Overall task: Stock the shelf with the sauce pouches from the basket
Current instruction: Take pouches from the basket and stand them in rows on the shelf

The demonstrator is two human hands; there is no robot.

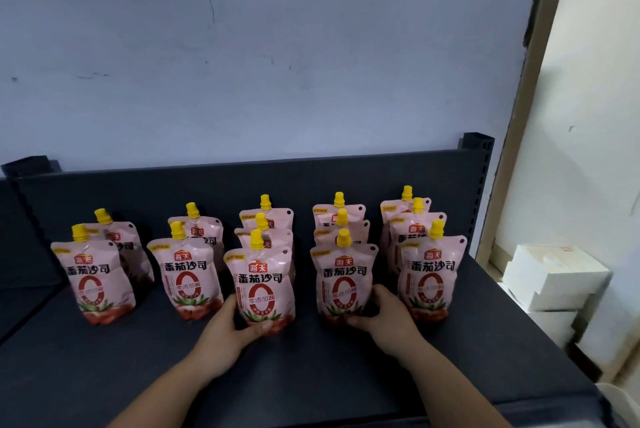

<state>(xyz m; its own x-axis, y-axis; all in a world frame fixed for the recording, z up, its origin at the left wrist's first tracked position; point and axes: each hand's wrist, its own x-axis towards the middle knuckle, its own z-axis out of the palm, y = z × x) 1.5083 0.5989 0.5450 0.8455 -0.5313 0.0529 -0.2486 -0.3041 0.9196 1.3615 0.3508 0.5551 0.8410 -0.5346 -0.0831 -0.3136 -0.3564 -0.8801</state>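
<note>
Nearest the camera, two bare forearms reach in from 6 o'clock over the dark shelf [104, 375]. The left hand [230, 334] cups the foot of the front middle tomato sauce pouch [265, 287], thumb on its left edge and fingers curled under the base. The right hand [384, 315] wraps the lower right corner of the next front pouch [343, 280], toward 3 o'clock from the first. Both grasps sit low, apparently to settle each pouch upright on its gusset and square its label forward.

Further in, five files of pink pouches with yellow spout caps [257, 239] run toward 12 o'clock: two deep in the two files at 9 o'clock, three deep in the other three. All stand upright against the shelf's back panel [207, 181].

Beyond that rises a scuffed pale wall [277, 46]. At 3 o'clock, off the shelf, white boxes [554, 275] are stacked. The basket is out of view, so whether any pouches remain to be stocked cannot be told.
</note>
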